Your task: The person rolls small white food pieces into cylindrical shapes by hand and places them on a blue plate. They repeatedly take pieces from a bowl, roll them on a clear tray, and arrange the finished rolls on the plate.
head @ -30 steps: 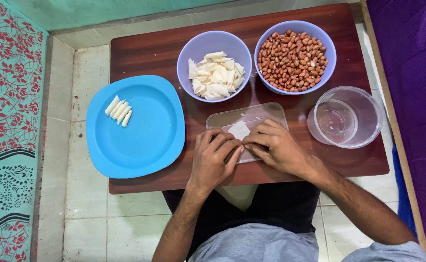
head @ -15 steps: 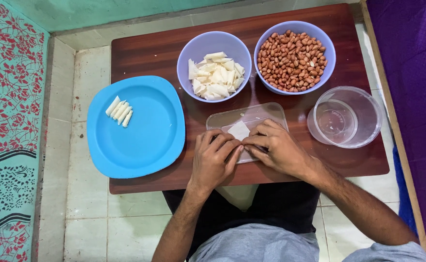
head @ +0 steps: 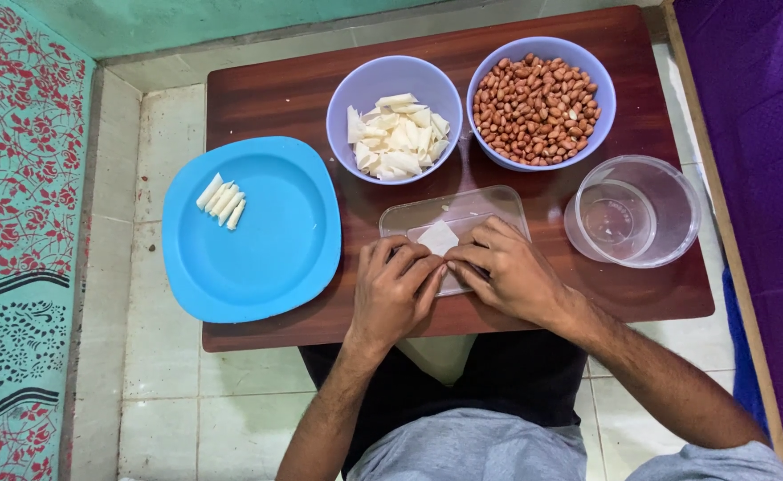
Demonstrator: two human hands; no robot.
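Low in the frame's middle, left hand (head: 394, 298) and right hand (head: 509, 276) pinch a white wrapper (head: 439, 238) with closed fingers (over a clear tray (head: 489, 207)).

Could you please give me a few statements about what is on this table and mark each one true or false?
1. The round purple bowl of peanuts sits beside the purple bowl of white wrapper pieces. True.
2. The blue plastic plate holds five peanuts. False: it holds a few white rolled pieces.
3. Both hands, left hand and right hand, work a white square sheet over the clear rectangular tray. True.
4. The clear round plastic container is full of peanuts. False: it looks empty.
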